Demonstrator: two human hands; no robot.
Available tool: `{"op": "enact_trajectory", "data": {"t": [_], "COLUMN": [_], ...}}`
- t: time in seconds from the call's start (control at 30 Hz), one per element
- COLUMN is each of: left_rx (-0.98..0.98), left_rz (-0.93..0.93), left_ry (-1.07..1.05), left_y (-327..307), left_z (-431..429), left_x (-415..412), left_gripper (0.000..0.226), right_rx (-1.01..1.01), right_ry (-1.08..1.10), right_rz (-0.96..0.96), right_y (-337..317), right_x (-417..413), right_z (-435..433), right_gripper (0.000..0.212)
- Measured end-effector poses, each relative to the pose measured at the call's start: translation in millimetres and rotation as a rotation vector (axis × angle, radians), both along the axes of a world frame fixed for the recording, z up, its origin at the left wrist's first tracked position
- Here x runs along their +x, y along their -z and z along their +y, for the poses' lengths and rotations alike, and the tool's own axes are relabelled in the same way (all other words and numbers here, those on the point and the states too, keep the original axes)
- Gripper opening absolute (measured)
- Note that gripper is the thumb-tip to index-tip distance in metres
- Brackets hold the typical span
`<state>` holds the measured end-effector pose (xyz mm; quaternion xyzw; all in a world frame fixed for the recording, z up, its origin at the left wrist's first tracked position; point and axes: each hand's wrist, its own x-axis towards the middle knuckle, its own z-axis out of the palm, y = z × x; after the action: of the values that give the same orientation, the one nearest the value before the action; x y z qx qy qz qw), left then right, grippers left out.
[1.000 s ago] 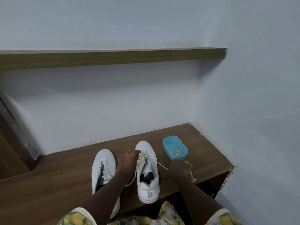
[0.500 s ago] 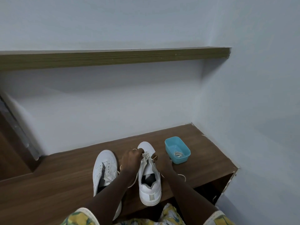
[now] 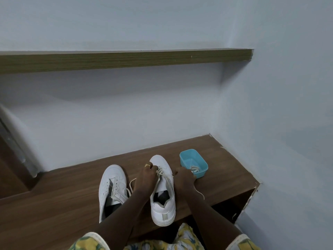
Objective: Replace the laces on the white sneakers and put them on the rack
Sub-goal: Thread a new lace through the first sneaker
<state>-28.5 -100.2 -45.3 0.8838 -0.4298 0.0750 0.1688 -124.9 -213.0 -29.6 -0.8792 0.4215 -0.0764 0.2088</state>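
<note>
Head view: left hand [image 3: 146, 175] pinches lace [image 3: 159, 171] at the eyelets of the right-side sneaker [image 3: 163, 211] on the bench [image 3: 54, 204]; right hand [image 3: 183, 180] curled alongside, grip hidden. Lace: light, limp, likely best held near its tip; second sneaker [image 3: 112, 175] just left.

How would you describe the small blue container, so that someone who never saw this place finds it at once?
Start at the brown wooden bench in the corner of the pale walls. Toward its right end, just right of the two white sneakers, stands a small tub holding a coiled lace. It alone is bright blue.
</note>
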Motion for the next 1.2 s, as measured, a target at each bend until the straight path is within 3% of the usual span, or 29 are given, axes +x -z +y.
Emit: {"op": "enact_trajectory", "data": {"t": [0.13,0.3,0.6,0.77,0.9,1.0,1.2], "left_rx": [0.016,-0.026,0.110,0.225,0.212,0.245,0.144], "left_rz": [0.123,0.277,0.543,0.561,0.600,0.522,0.567], "left_ry": [-0.121,-0.241,-0.218,-0.197,-0.183,-0.157,-0.158], "left_y": [2,6,6,5,5,-8,-4], "left_z": [1,8,7,7,6,6,11], "left_x": [2,10,7,5,8,9,17], "left_gripper": [0.026,0.027,0.033,0.036,0.034,0.031,0.027], "right_rx": [-0.022,0.077,0.155,0.129,0.010,-0.011,-0.044], "right_ry": [0.158,0.252,0.049,-0.100,-0.080,-0.043,-0.051], "right_rz": [0.116,0.126,0.049,-0.007,-0.001,-0.026,0.015], "right_y": [7,17,2,0,6,8,13], "right_x": [-17,-33,-11,8,14,17,20], "right_z": [-6,-11,5,15,16,17,18], "right_gripper": [0.027,0.030,0.026,0.034,0.026,0.026,0.029]}}
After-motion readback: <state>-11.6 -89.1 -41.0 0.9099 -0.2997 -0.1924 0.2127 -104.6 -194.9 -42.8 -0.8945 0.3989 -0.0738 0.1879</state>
